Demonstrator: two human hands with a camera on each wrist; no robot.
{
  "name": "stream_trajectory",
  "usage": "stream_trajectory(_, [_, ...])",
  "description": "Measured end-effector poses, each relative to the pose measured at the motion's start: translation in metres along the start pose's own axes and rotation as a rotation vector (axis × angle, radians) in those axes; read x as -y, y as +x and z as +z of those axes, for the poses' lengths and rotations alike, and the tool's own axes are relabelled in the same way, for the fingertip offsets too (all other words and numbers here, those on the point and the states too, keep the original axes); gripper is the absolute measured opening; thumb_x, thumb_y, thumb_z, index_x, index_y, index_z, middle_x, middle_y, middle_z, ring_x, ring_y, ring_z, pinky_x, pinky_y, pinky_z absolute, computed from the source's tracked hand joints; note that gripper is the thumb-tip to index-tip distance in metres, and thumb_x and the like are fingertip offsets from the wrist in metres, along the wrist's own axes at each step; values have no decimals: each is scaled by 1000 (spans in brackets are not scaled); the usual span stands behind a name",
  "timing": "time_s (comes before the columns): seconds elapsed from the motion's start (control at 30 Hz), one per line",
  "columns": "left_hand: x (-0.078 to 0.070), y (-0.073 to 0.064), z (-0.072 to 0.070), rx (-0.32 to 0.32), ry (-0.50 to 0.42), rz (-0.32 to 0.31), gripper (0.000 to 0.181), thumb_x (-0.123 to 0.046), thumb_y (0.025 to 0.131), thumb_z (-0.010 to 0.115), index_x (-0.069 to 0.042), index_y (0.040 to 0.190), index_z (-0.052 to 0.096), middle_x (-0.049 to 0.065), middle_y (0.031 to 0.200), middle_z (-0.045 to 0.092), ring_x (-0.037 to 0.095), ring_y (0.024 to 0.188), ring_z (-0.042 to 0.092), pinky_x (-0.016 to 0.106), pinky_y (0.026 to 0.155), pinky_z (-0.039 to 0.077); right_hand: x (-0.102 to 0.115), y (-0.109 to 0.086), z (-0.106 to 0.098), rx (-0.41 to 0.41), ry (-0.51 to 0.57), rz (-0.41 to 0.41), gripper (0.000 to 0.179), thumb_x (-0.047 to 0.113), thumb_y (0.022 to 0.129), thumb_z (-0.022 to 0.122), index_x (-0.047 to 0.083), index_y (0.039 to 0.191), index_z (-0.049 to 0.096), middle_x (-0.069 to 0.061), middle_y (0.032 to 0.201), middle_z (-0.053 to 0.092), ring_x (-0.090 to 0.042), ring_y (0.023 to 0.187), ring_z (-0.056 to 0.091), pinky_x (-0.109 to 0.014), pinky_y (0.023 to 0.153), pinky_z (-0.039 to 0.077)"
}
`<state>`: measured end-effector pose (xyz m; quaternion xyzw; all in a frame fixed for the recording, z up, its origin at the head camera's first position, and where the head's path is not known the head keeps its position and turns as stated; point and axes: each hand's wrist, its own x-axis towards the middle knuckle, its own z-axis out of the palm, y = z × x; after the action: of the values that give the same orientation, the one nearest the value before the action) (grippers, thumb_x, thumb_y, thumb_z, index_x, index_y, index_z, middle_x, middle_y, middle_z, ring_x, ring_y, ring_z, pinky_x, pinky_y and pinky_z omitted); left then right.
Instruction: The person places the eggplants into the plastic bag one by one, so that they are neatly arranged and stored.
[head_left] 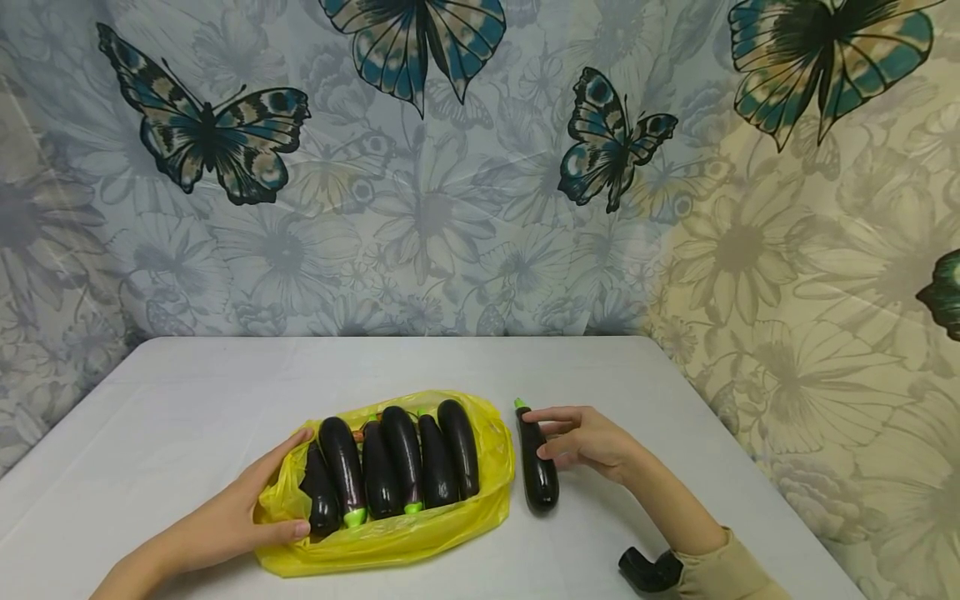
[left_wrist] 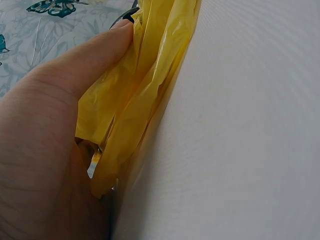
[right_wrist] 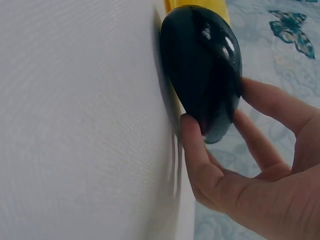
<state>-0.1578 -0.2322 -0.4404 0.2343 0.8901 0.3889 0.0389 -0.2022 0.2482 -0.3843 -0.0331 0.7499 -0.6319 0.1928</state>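
Several glossy dark eggplants [head_left: 401, 454] lie side by side in a yellow plastic bag [head_left: 405, 546], its mouth spread open around them. My left hand [head_left: 243, 508] grips the bag's left end, thumb at the front edge and fingers at the back. Folds of yellow plastic [left_wrist: 145, 85] show against that thumb in the left wrist view. Just right of the bag, a single eggplant [head_left: 540, 475] rests on the table with its green stem end pointing away. My right hand [head_left: 592, 442] holds it from the right; in the right wrist view thumb and fingers surround the eggplant [right_wrist: 200, 65].
A white table [head_left: 225, 375] carries everything and reaches back to a wall cloth [head_left: 435, 250] printed with butterflies and flowers. Beside the right sleeve [head_left: 727, 575] is a short black object [head_left: 648, 571] near the table's front. Small orange-red bits [head_left: 358, 435] show between the bagged eggplants.
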Motion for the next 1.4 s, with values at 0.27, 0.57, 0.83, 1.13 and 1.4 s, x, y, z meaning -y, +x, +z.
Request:
stream_trajectory(0.27, [-1, 0, 0, -3, 1, -3, 102, -42, 84, 77, -28, 159, 10, 9, 161, 17, 42, 141, 18, 77, 98, 20, -1, -1, -2, 29, -20, -15, 60, -2, 76, 79, 2, 133, 61, -28, 136, 48, -27, 93, 64, -37, 74, 56])
stream_trajectory(0.57, [0, 0, 0, -6, -6, 7, 102, -40, 84, 77, -27, 159, 10, 9, 161, 16, 42, 141, 17, 77, 98, 20, -2, 1, -1, 28, 12, 0, 59, -2, 77, 78, 2, 133, 61, -27, 139, 46, -28, 95, 63, -42, 78, 55])
stream_trajectory(0.83, [1, 0, 0, -8, -1, 14, 102, -40, 84, 77, -28, 159, 10, 10, 161, 16, 42, 140, 18, 77, 98, 21, -3, 1, -1, 15, 27, 11, 59, -1, 78, 77, 1, 134, 59, -27, 138, 46, -28, 93, 62, -41, 74, 55])
stream_trajectory(1.13, [1, 1, 0, -4, 4, 11, 102, -41, 84, 77, -28, 159, 9, 11, 161, 16, 43, 140, 18, 77, 98, 21, -1, 1, -1, -1, -5, 8, 58, 0, 78, 78, 2, 133, 60, -26, 137, 47, -27, 94, 61, -37, 70, 55])
stream_trajectory(1.4, [-2, 0, 0, -4, 0, 3, 101, -41, 84, 76, -27, 159, 10, 12, 160, 17, 43, 140, 18, 77, 98, 20, 0, 0, -2, 11, -6, 6, 58, 1, 79, 77, 2, 134, 58, -25, 130, 51, -25, 91, 61, -37, 72, 55])
